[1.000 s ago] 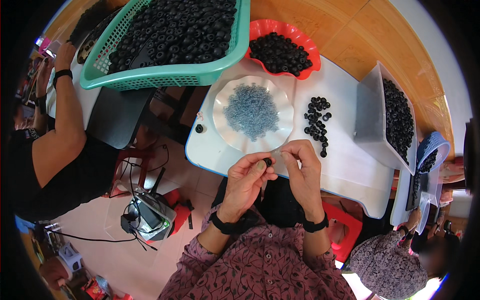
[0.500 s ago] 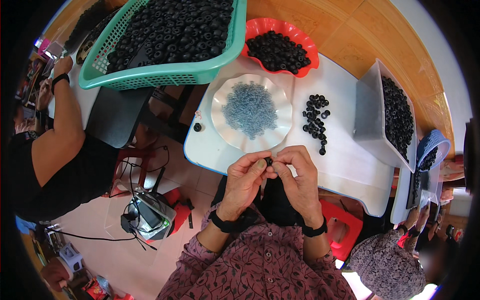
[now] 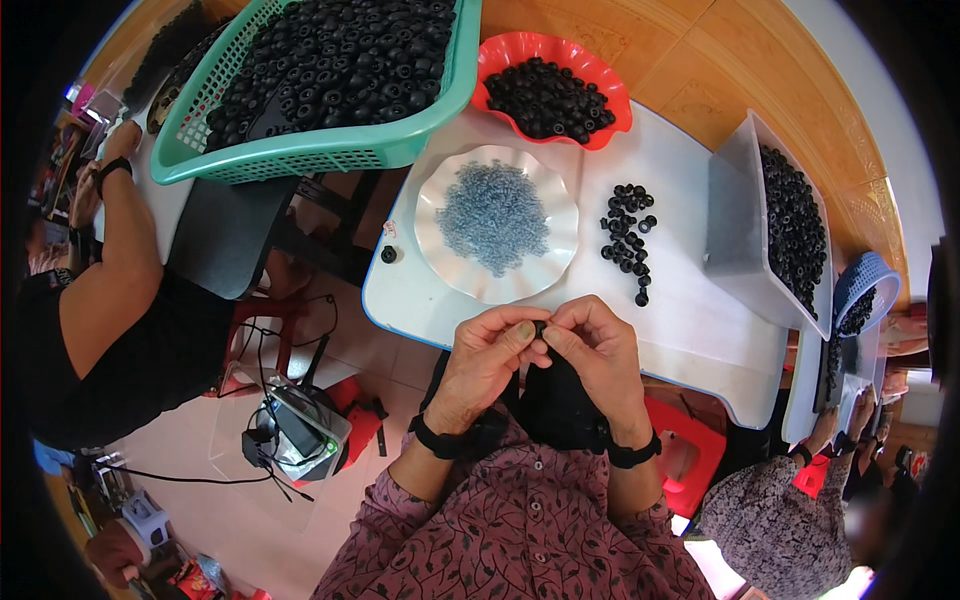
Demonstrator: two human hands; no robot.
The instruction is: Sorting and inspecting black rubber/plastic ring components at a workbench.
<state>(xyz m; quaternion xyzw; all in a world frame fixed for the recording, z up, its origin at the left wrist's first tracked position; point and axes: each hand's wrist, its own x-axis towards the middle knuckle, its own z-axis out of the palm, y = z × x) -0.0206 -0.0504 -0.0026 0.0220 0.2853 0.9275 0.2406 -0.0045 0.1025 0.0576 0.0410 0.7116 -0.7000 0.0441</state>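
Both hands meet at the table's near edge, fingertips pinched around a small round black part (image 3: pixel 540 328). My left hand (image 3: pixel 478 365) grips it between thumb and index finger, while my right hand (image 3: pixel 594 358) presses on its other side with thumb and fingers. The fingers cover most of the part. Just beyond them sits a white scalloped plate (image 3: pixel 428 248) heaped with small clear bluish pieces (image 3: pixel 492 215). Right of the plate lies a loose group of black ring-like parts (image 3: pixel 627 240). A single black part (image 3: pixel 389 254) rests near the table's left edge.
A teal basket (image 3: pixel 400 152) and a red scalloped bowl (image 3: pixel 622 112), both full of black parts, stand at the back. On the right are a tilted whitish bin (image 3: pixel 735 215) and a blue basket (image 3: pixel 868 275). Co-workers sit left and right; a red stool (image 3: pixel 690 450) is below.
Both hands keep their pinch on the small black part, with only slight shifts of the fingers. The view has moved a little; the things on the table stay in place.
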